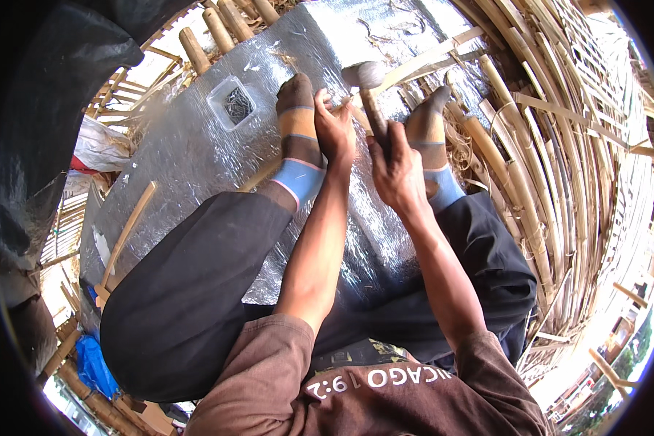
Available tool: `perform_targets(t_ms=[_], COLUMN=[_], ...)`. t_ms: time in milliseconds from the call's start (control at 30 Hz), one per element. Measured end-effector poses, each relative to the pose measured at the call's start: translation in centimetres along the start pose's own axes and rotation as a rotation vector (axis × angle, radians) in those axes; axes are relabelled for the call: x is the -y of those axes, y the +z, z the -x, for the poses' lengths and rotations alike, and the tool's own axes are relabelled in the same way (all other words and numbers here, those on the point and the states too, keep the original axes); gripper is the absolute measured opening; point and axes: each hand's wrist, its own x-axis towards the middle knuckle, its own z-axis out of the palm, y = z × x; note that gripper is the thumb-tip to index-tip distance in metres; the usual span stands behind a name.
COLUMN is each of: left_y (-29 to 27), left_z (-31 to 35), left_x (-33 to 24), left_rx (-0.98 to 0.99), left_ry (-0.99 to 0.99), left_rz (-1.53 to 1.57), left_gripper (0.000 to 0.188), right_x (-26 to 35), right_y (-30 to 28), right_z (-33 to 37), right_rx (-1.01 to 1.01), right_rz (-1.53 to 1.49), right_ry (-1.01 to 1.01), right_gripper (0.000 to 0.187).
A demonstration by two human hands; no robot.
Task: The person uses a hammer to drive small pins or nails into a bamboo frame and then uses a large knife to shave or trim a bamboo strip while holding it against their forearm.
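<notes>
My right hand [398, 171] grips a hammer by its wooden handle [374, 112]. The hammer's worn, rounded grey head [365, 75] points away from me, above a pale bamboo strip [432, 54]. Just left of the hammer, my left hand [336, 134] has its fingers curled in by the strip, beside my left foot. What sits between those fingers is too small to make out. My feet, in striped socks [298, 123], rest on a silvery foil sheet [189, 171] on either side of my hands.
A clear plastic tub [232, 103] of nails stands left of my left foot. Slatted bamboo [538, 167] curves along the right. Cut bamboo poles [218, 30] lie at the far edge, a loose strip [128, 232] at left. A blue plastic bag [93, 363] is at lower left.
</notes>
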Motion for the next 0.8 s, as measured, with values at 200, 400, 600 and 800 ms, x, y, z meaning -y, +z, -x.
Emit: perform_targets(t_ms=[200, 400, 600, 800], left_y=[-0.1, -3.3, -11.9, -14.6], left_z=[0.8, 3.4, -4.4, -5.9], left_x=[0.2, -1.6, -10.7, -6.6], left_rx=[0.081, 0.093, -0.306, -0.561], left_ry=[0.209, 0.116, 0.223, -0.301], left_rz=[0.125, 0.581, 0.665, 0.81], left_gripper=[0.079, 0.059, 0.036, 0.031], right_x=[-1.1, -2.0, -1.3, 4.0], right_y=[0.3, 0.3, 1.4, -1.7], right_z=[-1.1, 0.8, 1.0, 0.6], right_rx=[-0.016, -0.001, -0.028, -0.213], right_rz=[0.06, -0.011, 0.053, -0.118], right_ry=[0.043, 0.017, -0.002, -0.213], right_gripper=[0.024, 0.025, 0.023, 0.02])
